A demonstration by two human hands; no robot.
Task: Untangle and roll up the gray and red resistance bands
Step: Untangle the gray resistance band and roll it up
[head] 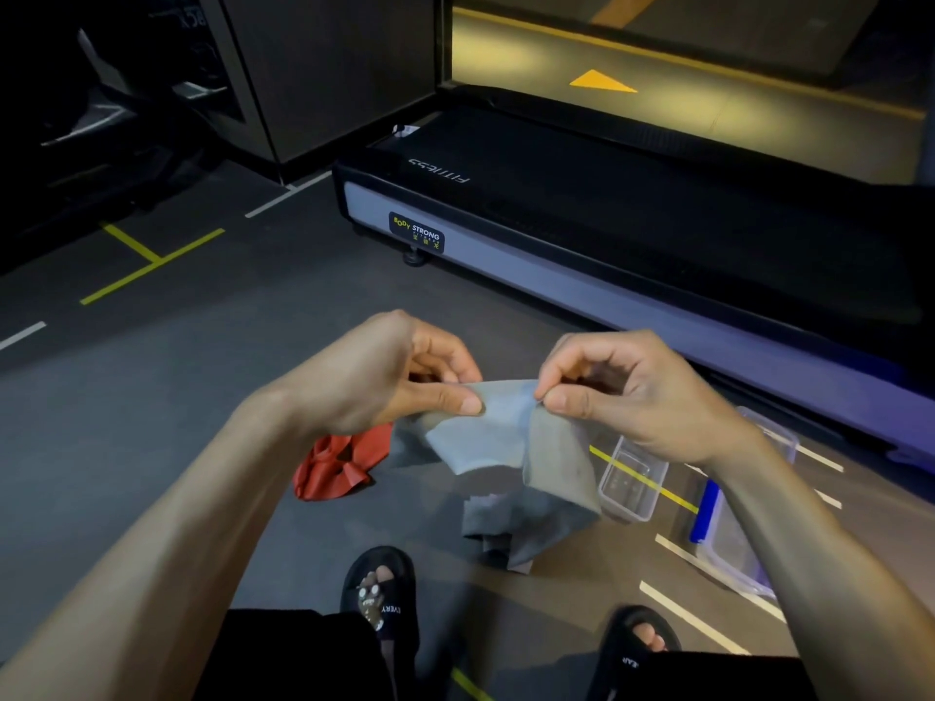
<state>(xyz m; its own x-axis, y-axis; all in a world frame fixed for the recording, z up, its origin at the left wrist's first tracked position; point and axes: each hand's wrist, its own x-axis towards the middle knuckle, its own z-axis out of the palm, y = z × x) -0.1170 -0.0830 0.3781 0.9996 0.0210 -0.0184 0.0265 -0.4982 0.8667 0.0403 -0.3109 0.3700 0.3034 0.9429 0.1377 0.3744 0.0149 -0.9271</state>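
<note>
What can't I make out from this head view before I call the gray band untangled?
- Gray band: its lower part is bunched on the floor, so remaining twists are unclear.
- Red band: the left hand covers its upper end; crumpled, tangles unclear.
- Clear box: the right hand and arm hide part; contents too dim.

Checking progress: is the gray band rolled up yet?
Not rolled: both hands pinch the gray band spread flat; its rest hangs crumpled.

Mid-frame, the left hand [399, 376] and right hand [622, 392] pinch the gray band [506, 432]. The red band [339, 465] lies crumpled on the floor [177, 397], lower left of them.
</note>
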